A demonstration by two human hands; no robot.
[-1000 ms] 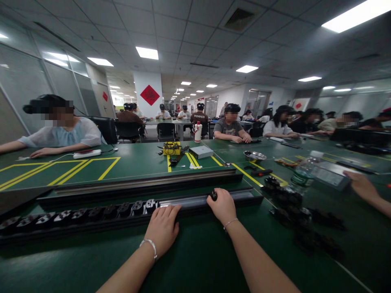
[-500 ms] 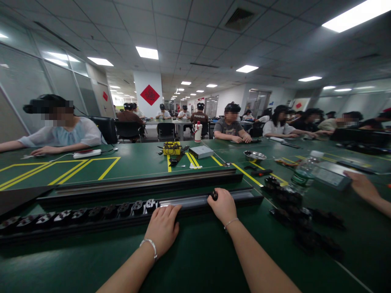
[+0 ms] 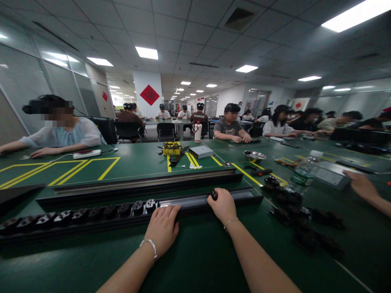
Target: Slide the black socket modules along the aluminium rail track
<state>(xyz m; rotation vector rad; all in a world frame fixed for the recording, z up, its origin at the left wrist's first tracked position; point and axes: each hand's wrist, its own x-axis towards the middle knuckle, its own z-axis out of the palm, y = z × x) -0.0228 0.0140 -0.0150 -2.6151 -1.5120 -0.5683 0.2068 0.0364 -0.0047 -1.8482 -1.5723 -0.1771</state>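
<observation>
A long black rail (image 3: pixel 189 201) lies across the green table in front of me, its left part filled with a row of small black and silver sockets (image 3: pixel 91 212). My left hand (image 3: pixel 162 228) rests flat on the rail's near edge, fingers together and stretched out. My right hand (image 3: pixel 224 205) is closed on a small black part (image 3: pixel 214 195) that sits on the rail's empty silver channel. A second long black rail (image 3: pixel 143 184) lies parallel just behind.
A heap of black parts (image 3: pixel 293 211) lies at my right, by a plastic water bottle (image 3: pixel 301 171). Another person's hand (image 3: pixel 363 187) reaches in at the far right. A metal bowl (image 3: pixel 254 156), a grey box (image 3: pixel 200 151) and a yellow object (image 3: pixel 171 147) stand farther back. Several seated people ring the tables.
</observation>
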